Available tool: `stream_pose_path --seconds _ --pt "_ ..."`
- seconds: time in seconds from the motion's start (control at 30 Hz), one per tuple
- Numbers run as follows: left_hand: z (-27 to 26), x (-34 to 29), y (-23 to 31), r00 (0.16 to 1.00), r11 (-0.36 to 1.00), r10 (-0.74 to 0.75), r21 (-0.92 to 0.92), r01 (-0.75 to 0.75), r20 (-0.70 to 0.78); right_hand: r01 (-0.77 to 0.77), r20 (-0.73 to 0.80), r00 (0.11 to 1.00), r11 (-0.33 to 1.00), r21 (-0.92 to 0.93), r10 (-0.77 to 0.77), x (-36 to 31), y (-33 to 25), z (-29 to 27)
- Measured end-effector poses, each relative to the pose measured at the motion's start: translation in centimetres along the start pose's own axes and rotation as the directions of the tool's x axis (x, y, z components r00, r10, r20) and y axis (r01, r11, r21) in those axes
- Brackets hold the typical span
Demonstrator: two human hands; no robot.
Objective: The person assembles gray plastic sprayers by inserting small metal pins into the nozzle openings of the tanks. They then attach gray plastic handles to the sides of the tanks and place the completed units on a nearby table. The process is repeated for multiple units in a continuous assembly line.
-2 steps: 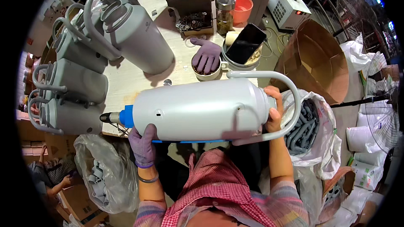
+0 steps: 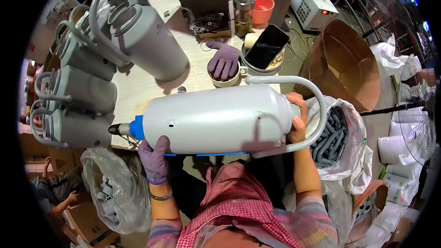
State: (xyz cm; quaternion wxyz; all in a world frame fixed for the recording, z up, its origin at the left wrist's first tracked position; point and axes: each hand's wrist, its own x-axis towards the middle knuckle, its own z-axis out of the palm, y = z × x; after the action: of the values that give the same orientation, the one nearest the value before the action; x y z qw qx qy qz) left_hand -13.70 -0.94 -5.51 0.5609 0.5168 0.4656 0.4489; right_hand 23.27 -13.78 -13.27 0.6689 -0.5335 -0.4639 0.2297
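The flask [image 2: 216,119], a large grey cylinder, lies horizontally in front of the person, its far side along the near edge of the bench [image 2: 135,85]. Its base points to the person's left, next to a blue fitting [image 2: 137,127] with a black-tipped tool [image 2: 120,129] projecting from it. A blue strip shows below the near side; what carries the weight cannot be told.

Left hand [image 2: 155,160]: gloved, placed near the base. The thumb lies against the near side of the wall; the fingers run underneath, and how far they close cannot be told. Right hand [image 2: 297,117]: bare, fingers and thumb curled around the neck, inside the loop handle [image 2: 323,110].

Handling, as judged from appearance: the shell should be stiff, smooth and inclined to roll or slip under a dry palm. It is bulky, so moderate weight is likely; whether it contains a liner cannot be seen. The painted surface may scratch against hard edges.

Grip points: the neck gives the narrowest hold; support the base end with the second hand. The handle offers a convenient loop, but its fastening should be checked before it takes load. Avoid gripping the wide middle with one hand.

Adjacent items: an upright flask [image 2: 158,46] on the bench; a white cup [image 2: 226,83] under a purple glove [image 2: 225,59].
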Motion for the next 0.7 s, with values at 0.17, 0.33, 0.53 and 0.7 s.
stream_pose_path --seconds 0.17,0.33,0.53,0.7 --pt "-0.1 -0.4 1.4 0.992 0.99 0.088 0.118 -0.076 -0.095 -0.257 0.269 0.916 0.951 -0.173 0.297 -1.4 -1.6 -6.1" --pt "0.2 -0.1 1.0 0.994 0.985 0.102 0.142 -0.097 -0.026 -0.594 -0.602 0.784 0.46 -0.66 0.149 -9.9 7.3 -25.8" --pt "1.0 0.9 0.2 0.997 0.994 0.073 0.076 -0.072 -0.01 -0.839 -0.727 0.509 0.075 -0.54 0.461 -11.9 19.6 -26.6" --pt "-0.4 -0.2 0.9 0.987 0.973 0.133 0.2 -0.114 -0.086 -0.724 -0.748 0.653 0.386 -0.572 0.117 -11.7 10.5 -27.3"
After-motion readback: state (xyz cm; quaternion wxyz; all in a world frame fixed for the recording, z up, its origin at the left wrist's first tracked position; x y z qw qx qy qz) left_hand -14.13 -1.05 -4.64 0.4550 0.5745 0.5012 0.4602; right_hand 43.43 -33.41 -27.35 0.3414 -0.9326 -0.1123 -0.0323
